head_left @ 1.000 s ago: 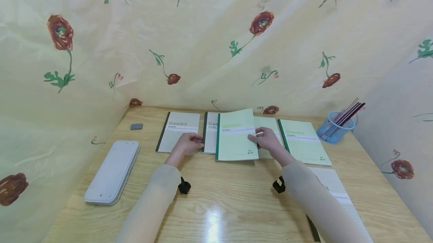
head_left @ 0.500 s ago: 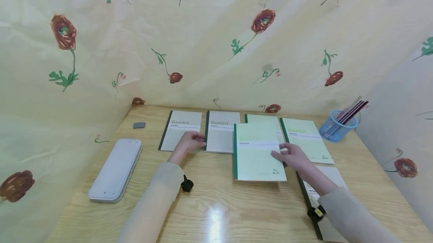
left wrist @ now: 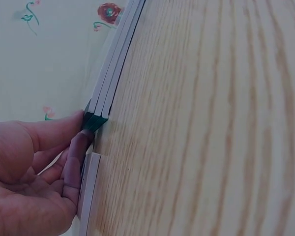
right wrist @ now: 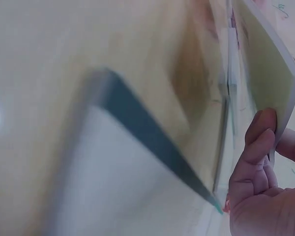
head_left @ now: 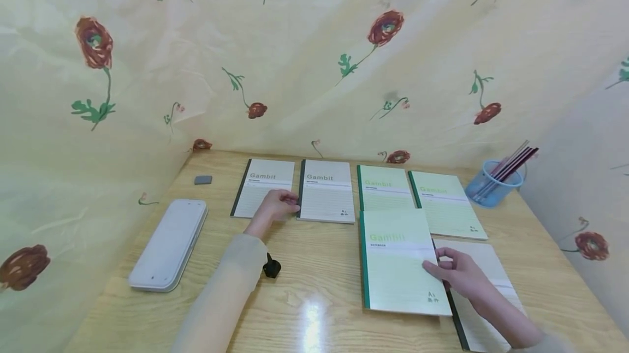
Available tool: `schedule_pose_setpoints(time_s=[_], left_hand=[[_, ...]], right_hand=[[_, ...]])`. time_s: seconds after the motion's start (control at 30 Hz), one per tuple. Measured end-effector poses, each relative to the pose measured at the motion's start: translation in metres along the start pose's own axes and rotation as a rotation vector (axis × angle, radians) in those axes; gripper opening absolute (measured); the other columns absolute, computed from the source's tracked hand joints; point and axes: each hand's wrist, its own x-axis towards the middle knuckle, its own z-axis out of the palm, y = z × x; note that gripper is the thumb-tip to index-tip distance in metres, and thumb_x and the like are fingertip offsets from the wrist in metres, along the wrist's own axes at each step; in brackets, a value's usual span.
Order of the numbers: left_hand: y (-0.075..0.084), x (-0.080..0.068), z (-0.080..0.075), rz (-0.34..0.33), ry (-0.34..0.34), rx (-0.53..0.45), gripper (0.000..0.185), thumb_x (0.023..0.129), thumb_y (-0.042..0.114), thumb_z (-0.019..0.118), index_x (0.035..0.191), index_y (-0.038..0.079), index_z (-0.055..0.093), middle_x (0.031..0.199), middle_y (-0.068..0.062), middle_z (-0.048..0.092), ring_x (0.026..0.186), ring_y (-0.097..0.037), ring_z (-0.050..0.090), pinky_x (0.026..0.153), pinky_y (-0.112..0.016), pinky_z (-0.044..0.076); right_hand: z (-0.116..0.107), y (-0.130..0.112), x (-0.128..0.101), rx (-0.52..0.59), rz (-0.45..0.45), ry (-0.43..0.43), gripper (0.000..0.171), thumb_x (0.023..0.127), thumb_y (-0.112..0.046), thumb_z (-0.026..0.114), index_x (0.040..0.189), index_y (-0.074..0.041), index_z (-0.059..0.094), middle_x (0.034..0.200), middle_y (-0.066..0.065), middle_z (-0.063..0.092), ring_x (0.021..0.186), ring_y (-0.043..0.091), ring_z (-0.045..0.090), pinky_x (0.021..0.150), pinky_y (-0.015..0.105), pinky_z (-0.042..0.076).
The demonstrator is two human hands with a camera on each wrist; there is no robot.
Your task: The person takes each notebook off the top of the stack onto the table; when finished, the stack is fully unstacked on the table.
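My right hand [head_left: 462, 274] pinches the right edge of a pale green notebook [head_left: 400, 260] with a green spine. In the right wrist view, the thumb and fingers grip the edge of this notebook [right wrist: 270, 64]. Raised over the table, it overlaps the lower part of a green notebook [head_left: 385, 186] behind. My left hand [head_left: 279, 204] rests between two white dark-spined notebooks, over the left one [head_left: 265, 175] and beside the right one [head_left: 326, 192]. In the left wrist view, its loosely bent fingertips touch the spine corner of stacked notebooks [left wrist: 110, 73].
Another green notebook [head_left: 444, 203] lies at the back right, near a blue mesh cup [head_left: 493, 186] of pens. A white notebook [head_left: 491, 309] lies partly under my right arm. A white case [head_left: 169, 244] and grey eraser [head_left: 203, 180] are on the left.
My right hand has carried the green notebook toward the front right, uncovering the right white notebook and much of the green one behind. My left hand has stayed in place.
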Motion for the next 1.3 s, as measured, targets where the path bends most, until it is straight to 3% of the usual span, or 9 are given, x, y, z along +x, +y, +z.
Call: schedule_pose_setpoints(time_s=[0.2,0.43,0.6,0.7,0.93,1.13,1.3], left_hand=[[0.000,-0.001,0.000,-0.001,-0.002,0.011,0.034,0.089,0.001,0.073,0.121,-0.005,0.065,0.111,-0.016,0.068,0.106,-0.030,0.063,0.095,-0.038,0.049],[-0.002,0.001,0.000,-0.005,-0.004,0.009,0.034,0.089,0.002,0.073,0.121,-0.004,0.065,0.112,-0.015,0.068,0.107,-0.029,0.063,0.096,-0.038,0.049],[-0.002,0.001,0.000,-0.008,0.001,0.000,0.032,0.089,0.001,0.072,0.120,-0.004,0.065,0.110,-0.015,0.068,0.105,-0.028,0.063,0.095,-0.037,0.049],[-0.002,0.001,0.001,-0.010,0.002,0.004,0.032,0.089,0.001,0.072,0.120,-0.004,0.065,0.110,-0.015,0.068,0.105,-0.028,0.063,0.094,-0.037,0.049],[-0.002,0.001,0.001,-0.013,-0.001,0.008,0.032,0.089,0.002,0.073,0.120,-0.003,0.065,0.110,-0.014,0.068,0.105,-0.028,0.063,0.095,-0.037,0.049],[-0.002,0.001,0.001,-0.016,-0.001,0.000,0.033,0.090,0.002,0.072,0.121,-0.004,0.065,0.110,-0.014,0.068,0.105,-0.027,0.063,0.094,-0.037,0.049],[-0.001,0.001,0.001,-0.022,0.001,-0.002,0.033,0.089,0.002,0.072,0.121,-0.004,0.065,0.110,-0.014,0.068,0.105,-0.027,0.063,0.095,-0.037,0.049]], right_hand=[[0.002,0.017,-0.010,0.012,0.069,-0.016,0.050,0.096,-0.031,0.069,0.123,0.005,0.048,0.079,0.003,0.067,0.070,0.019,0.058,0.064,0.030,0.045],[0.005,0.026,-0.017,0.031,0.068,-0.008,0.043,0.094,-0.025,0.071,0.116,0.004,0.049,0.072,0.003,0.064,0.066,0.017,0.057,0.059,0.027,0.044],[0.010,0.028,-0.018,-0.011,0.049,0.055,0.045,0.089,-0.029,0.076,0.111,0.001,0.051,0.063,0.000,0.052,0.060,0.016,0.051,0.055,0.027,0.043],[0.011,0.029,-0.018,-0.060,0.042,0.104,0.051,0.084,-0.033,0.081,0.110,0.003,0.054,0.066,0.001,0.052,0.061,0.017,0.051,0.054,0.028,0.045],[0.013,0.029,-0.017,-0.189,-0.035,0.161,0.046,0.082,-0.030,0.083,0.103,0.004,0.060,0.072,0.002,0.058,0.060,0.019,0.054,0.050,0.031,0.050],[0.014,0.030,-0.021,-0.289,-0.132,0.182,0.041,0.083,-0.027,0.082,0.101,0.006,0.063,0.068,0.001,0.058,0.051,0.018,0.053,0.047,0.030,0.047],[0.013,0.029,-0.023,-0.324,-0.163,0.191,0.042,0.083,-0.027,0.081,0.102,0.006,0.065,0.069,0.000,0.056,0.048,0.016,0.051,0.046,0.028,0.044]])
